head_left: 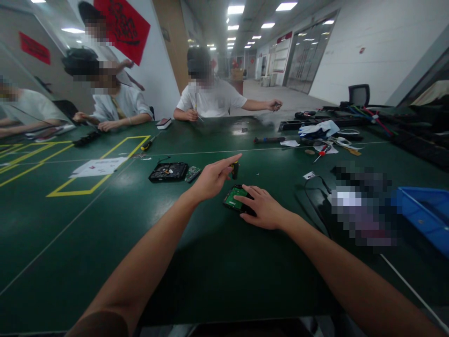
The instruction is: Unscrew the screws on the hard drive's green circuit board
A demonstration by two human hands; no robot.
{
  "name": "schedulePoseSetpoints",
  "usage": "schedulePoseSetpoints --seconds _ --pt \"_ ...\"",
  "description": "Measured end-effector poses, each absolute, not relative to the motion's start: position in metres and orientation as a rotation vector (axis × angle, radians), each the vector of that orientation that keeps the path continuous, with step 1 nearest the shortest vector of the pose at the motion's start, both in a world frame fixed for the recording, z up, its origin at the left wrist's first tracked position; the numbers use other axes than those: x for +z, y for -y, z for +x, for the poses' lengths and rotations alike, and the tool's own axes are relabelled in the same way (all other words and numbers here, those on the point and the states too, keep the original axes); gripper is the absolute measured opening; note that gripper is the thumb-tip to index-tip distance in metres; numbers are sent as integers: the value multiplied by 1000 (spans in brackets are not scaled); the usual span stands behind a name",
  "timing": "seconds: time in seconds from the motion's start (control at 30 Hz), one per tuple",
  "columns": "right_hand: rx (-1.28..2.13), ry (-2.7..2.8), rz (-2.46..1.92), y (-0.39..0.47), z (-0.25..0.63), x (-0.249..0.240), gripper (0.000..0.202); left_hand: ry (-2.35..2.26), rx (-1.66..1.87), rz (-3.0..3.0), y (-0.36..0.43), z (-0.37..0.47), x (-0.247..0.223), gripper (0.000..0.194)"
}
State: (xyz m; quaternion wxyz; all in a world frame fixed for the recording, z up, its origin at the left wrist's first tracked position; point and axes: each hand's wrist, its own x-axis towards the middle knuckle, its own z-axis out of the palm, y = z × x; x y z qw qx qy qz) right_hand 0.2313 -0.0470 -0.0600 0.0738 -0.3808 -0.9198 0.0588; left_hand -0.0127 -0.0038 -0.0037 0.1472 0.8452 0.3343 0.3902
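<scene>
A hard drive [234, 198] lies on the green table with its green circuit board facing up. Across its right side rests my right hand [264, 209], fingers spread over the board and edge, gripping it against the table. My left hand [211, 179] is above and behind the drive, closed around a short screwdriver [235, 169] with a yellow and black handle; its index finger points out to the right. The screwdriver's tip cannot be made out. Left of my left hand lie an opened black drive casing [169, 172] and a loose circuit board [192, 174].
On the right are a blue bin [426, 210], a black cable [308, 194], a red-handled screwdriver [323, 151] and a crumpled cloth [320, 128]. A paper sheet [100, 167] lies left near yellow tape. Several people sit or stand across the table, one person [213, 98] directly opposite.
</scene>
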Motion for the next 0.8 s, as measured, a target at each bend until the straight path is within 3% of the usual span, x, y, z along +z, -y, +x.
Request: schedulePoseSetpoints --seconds 0.17,0.8 --pt "177 2759 -1138 46 232 -60 66 -1079 1275 2384 4 -10 -3 35" --pt "155 2755 -1136 48 231 -59 67 -1034 1266 2290 6 -8 -5 39"
